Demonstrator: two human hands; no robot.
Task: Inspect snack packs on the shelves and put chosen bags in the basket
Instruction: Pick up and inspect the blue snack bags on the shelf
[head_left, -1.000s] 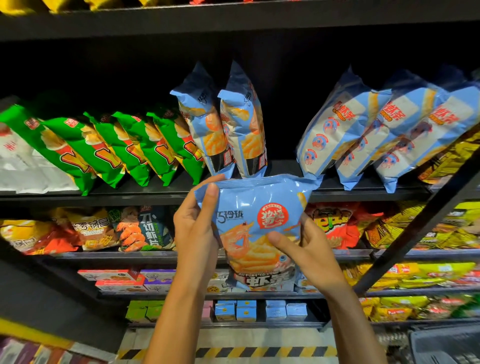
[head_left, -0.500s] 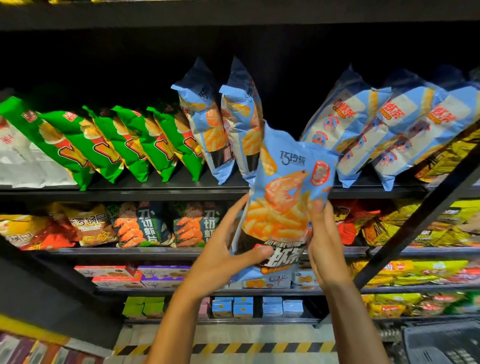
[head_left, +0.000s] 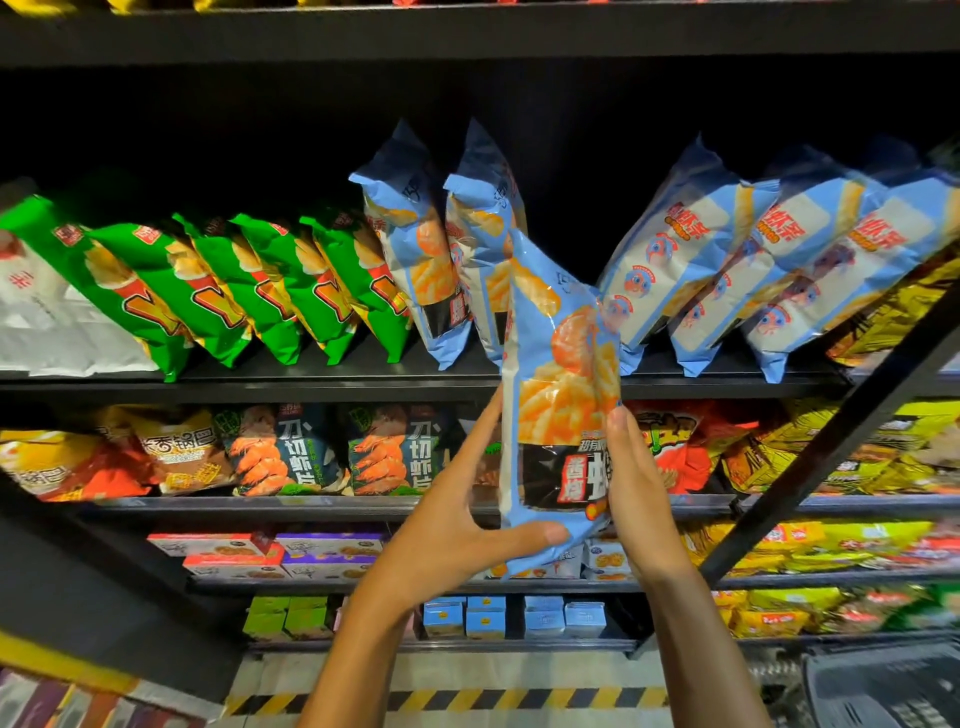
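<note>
I have a light blue shrimp-snack bag (head_left: 561, 395) held upright in front of the shelves, turned nearly edge-on to me, its top reaching up level with the blue packs on the shelf behind. My left hand (head_left: 457, 525) grips its lower end: the thumb lies across the bottom corner on the near face and the fingers (head_left: 480, 441) run up behind the left edge. My right hand (head_left: 636, 483) holds the right edge at the dark printed band, with the fingers wrapped round to the far side where I cannot see them. Just behind the bag, two matching blue bags (head_left: 441, 270) stand on the black shelf (head_left: 311, 382), tilted slightly left. Left of those, a row of green bags (head_left: 249, 291) leans over to the left, and at the far left lie white packs (head_left: 47, 322). To the right, three pale blue bags (head_left: 769, 260) lean to the right. The shelf below carries dark bags with shrimp pictures (head_left: 343, 452) and red and yellow packs, and lower shelves hold small boxes (head_left: 514, 616). The grey basket (head_left: 883, 686) sits at the bottom right corner, well apart from the held bag, near a yellow-and-black floor stripe (head_left: 447, 699).
</note>
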